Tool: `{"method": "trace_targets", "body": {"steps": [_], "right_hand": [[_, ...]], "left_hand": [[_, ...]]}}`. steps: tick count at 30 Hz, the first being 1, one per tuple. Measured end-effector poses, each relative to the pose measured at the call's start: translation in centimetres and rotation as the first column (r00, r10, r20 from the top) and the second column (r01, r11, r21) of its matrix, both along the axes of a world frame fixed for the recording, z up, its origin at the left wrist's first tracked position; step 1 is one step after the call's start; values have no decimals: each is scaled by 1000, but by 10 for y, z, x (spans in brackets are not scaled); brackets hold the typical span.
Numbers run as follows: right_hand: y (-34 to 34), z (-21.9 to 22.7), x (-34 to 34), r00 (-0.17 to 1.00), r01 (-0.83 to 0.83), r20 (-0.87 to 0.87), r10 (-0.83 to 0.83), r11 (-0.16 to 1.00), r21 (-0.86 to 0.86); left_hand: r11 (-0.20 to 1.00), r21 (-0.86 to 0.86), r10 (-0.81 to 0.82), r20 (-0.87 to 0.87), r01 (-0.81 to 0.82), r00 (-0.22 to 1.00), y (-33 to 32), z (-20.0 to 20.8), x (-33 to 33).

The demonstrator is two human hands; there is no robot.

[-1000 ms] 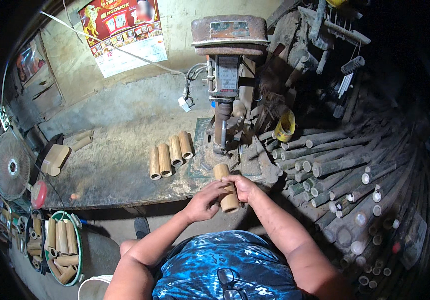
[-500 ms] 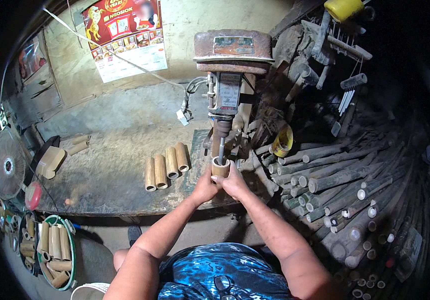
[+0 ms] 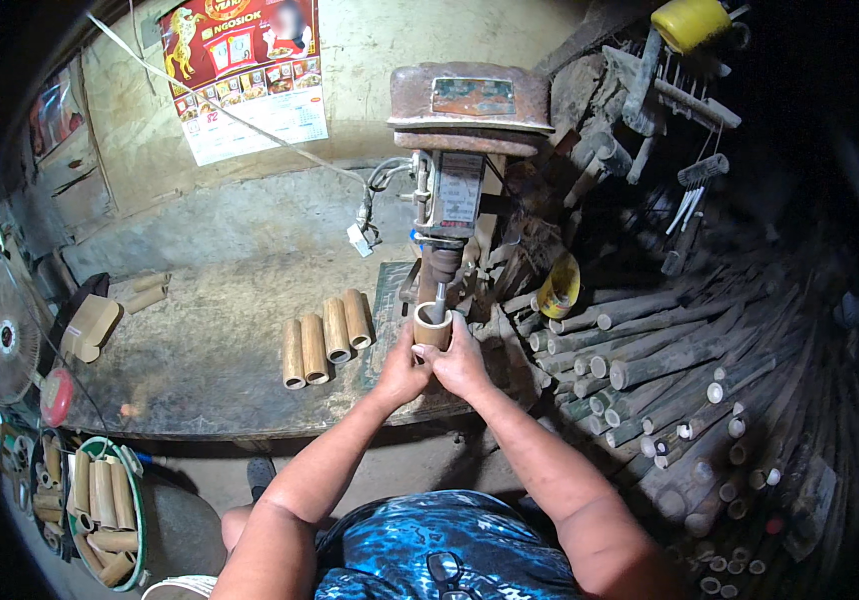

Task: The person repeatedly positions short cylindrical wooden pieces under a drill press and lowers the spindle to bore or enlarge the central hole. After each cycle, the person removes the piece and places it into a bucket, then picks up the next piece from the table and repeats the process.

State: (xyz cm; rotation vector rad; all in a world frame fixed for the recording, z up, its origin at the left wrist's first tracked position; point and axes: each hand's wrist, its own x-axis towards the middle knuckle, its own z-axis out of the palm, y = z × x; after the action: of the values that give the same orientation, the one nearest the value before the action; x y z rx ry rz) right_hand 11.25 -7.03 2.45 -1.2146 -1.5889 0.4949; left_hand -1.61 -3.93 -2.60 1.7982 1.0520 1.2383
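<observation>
Both forearms reach forward from the lower edge and meet under the drill press (image 3: 465, 170). Left hand (image 3: 402, 372) and right hand (image 3: 462, 362) are wrapped together around the lower part of a short bamboo tube (image 3: 433, 327), fingers curled and pressed onto it, thumbs toward the top. The tube stands upright, open end up, directly under the drill bit (image 3: 440, 300); the bit tip sits at or just inside the mouth of the tube.

Left of the drill press, on the dusty bench (image 3: 210, 340), four bamboo tubes (image 3: 325, 337) lie side by side, touching. Right of the drill press, a roll of yellow tape (image 3: 559, 288) sits on a large stack of long bamboo poles (image 3: 670, 360), cut ends facing the person.

On the wall up and left of the drill press hangs a rectangular calendar (image 3: 250, 75), red picture part above, white date grid below. Well below and left of the drill press, a round green-rimmed basket (image 3: 140, 560) holds more cut tubes. A fan (image 3: 5, 335) stands at the bench's far left.
</observation>
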Motion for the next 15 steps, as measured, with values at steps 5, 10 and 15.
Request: {"method": "trace_targets", "body": {"steps": [5, 10, 15], "right_hand": [[9, -3, -3, 1000, 1, 3, -1, 1000, -7], [22, -10, -4, 1000, -14, -25, 14, 1000, 13], [29, -13, -1, 999, -13, -33, 12, 999, -41]], "left_hand": [[998, -3, 65, -86, -65, 994, 6, 0, -4], [999, 18, 36, -35, -36, 999, 13, 2, -6], [997, -76, -12, -87, 6, 996, 17, 11, -9]]}}
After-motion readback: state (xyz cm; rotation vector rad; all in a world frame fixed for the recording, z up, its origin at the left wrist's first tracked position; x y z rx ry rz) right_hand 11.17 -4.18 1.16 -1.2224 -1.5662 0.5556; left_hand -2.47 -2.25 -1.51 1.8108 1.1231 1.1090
